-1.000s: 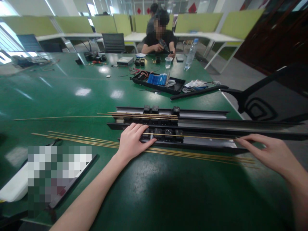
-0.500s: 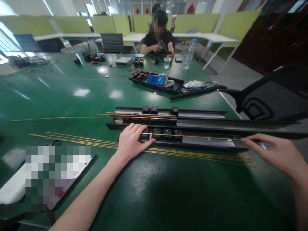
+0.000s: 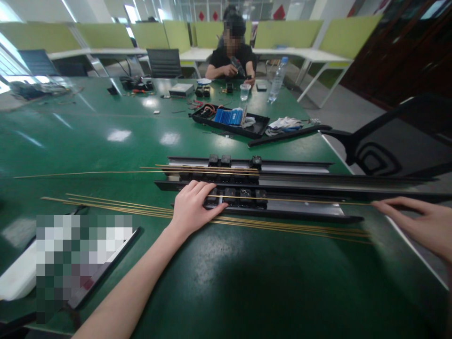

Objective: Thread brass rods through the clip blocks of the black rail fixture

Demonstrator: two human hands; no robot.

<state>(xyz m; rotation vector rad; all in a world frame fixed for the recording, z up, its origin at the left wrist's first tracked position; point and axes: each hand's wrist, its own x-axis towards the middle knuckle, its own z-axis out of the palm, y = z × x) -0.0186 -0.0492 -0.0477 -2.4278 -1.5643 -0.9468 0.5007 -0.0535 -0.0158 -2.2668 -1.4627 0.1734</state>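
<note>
Long black rails (image 3: 300,193) lie side by side on the green table, with several black blocks (image 3: 245,197) set in them. A thin brass rod (image 3: 318,202) runs along the nearest channel over the blocks. My left hand (image 3: 193,205) rests on the left end of that channel, its fingers closed over a block and the rod's left part. At the right, my right hand (image 3: 416,219) pinches the rod's right end between thumb and fingertips, beyond the rail's end. Several loose brass rods (image 3: 282,227) lie in front of the rails, and more (image 3: 197,170) lie across the rear blocks.
A black tray (image 3: 257,127) with a blue part, white gloves (image 3: 286,126) and a black strip stand behind the rails. Farther back are a cup (image 3: 245,92), a bottle (image 3: 278,82) and a seated person (image 3: 231,56). A blurred-out device (image 3: 106,263) lies front left.
My right hand has moved to the right, and more of the brass rod shows beyond the near rail. My left hand has stayed in place.
</note>
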